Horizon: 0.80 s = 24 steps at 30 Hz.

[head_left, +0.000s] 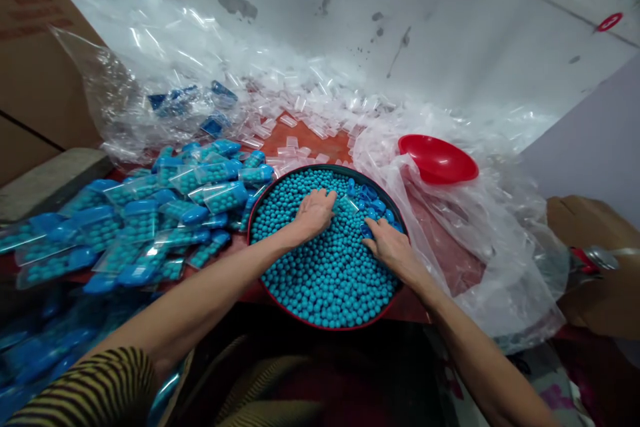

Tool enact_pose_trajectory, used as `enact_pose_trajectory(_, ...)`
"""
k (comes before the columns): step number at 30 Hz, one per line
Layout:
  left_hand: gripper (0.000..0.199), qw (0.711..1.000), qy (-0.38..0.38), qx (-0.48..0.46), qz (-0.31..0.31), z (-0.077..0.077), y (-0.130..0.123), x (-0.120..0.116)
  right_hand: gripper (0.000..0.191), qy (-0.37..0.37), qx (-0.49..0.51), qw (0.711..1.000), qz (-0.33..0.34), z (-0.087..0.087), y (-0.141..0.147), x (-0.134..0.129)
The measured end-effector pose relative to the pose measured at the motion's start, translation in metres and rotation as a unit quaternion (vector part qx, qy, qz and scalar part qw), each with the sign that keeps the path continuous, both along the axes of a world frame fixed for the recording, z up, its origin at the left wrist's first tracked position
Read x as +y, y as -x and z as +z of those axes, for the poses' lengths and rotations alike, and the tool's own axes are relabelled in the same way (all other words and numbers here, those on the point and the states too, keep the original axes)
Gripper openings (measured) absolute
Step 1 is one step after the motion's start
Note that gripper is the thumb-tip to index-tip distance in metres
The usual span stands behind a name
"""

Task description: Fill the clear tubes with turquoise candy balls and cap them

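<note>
A round tub (327, 327) with a red rim is full of small blue balls (325, 280). Over the balls, left of the middle, is my left hand (316, 212), its fingers curled; a clear case lies just to its right, and what the hand holds, if anything, is hidden. My right hand (393, 247) is at the tub's right side, thumb and fingers closed around a blue cap (367, 230). More blue caps (367, 197) lie on the balls at the tub's upper right.
Filled clear cases with blue caps (145, 220) are heaped on the left. Empty clear cases (295, 147) lie behind the tub. A red bowl (439, 159) rests on plastic bags (505, 280) at right. Cardboard (45, 47) stands at far left.
</note>
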<state>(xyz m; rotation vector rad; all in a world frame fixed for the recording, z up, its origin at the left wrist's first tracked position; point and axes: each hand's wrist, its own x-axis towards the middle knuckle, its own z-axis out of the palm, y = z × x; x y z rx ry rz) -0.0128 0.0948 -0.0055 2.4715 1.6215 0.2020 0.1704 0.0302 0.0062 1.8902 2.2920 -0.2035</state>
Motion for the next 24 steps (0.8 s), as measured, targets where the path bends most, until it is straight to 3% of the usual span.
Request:
enact_pose_trajectory(6, 0.021, 0.998, 0.03, -0.052, 0.007, -0.002, 0.007, 0.004, 0.044, 0.015, -0.036, 0.999, 0.027, 0.008, -0.001, -0.017)
enact_pose_trajectory(9, 0.021, 0.995, 0.035, -0.091, 0.025, 0.004, 0.01, 0.001, 0.044, 0.007, 0.055, 0.998, 0.035, 0.001, -0.002, -0.013)
enact_pose_trajectory(11, 0.021, 0.979, 0.055, -0.184, 0.062, 0.01, 0.014, -0.006, 0.043, 0.002, 0.161, 0.987, 0.013, -0.006, -0.003, -0.007)
enact_pose_trajectory(13, 0.022, 0.928, 0.132, -0.332, 0.109, 0.017, 0.021, -0.018, 0.039, 0.022, 0.257, 0.966, -0.001, -0.011, -0.003, -0.002)
enact_pose_trajectory(15, 0.025, 0.839, 0.249, -0.462, 0.143, 0.021, 0.028, -0.033, 0.037, 0.039, 0.307, 0.951, 0.004, -0.013, -0.004, -0.001)
enact_pose_trajectory(17, 0.031, 0.755, 0.35, -0.531, 0.16, 0.023, 0.034, -0.047, 0.037, 0.019, 0.282, 0.959, 0.031, -0.01, -0.005, -0.003)
enact_pose_trajectory(18, 0.034, 0.728, 0.382, -0.546, 0.161, 0.024, 0.037, -0.053, 0.038, -0.001, 0.24, 0.969, 0.056, -0.007, -0.005, -0.004)
enact_pose_trajectory(21, 0.038, 0.707, 0.414, -0.554, 0.148, 0.022, 0.04, -0.062, 0.043, -0.043, 0.087, 0.982, 0.163, 0.001, -0.002, -0.006)
enact_pose_trajectory(24, 0.034, 0.713, 0.417, -0.547, 0.135, 0.02, 0.038, -0.065, 0.027, -0.069, 0.027, 0.976, 0.205, 0.002, 0.003, -0.002)
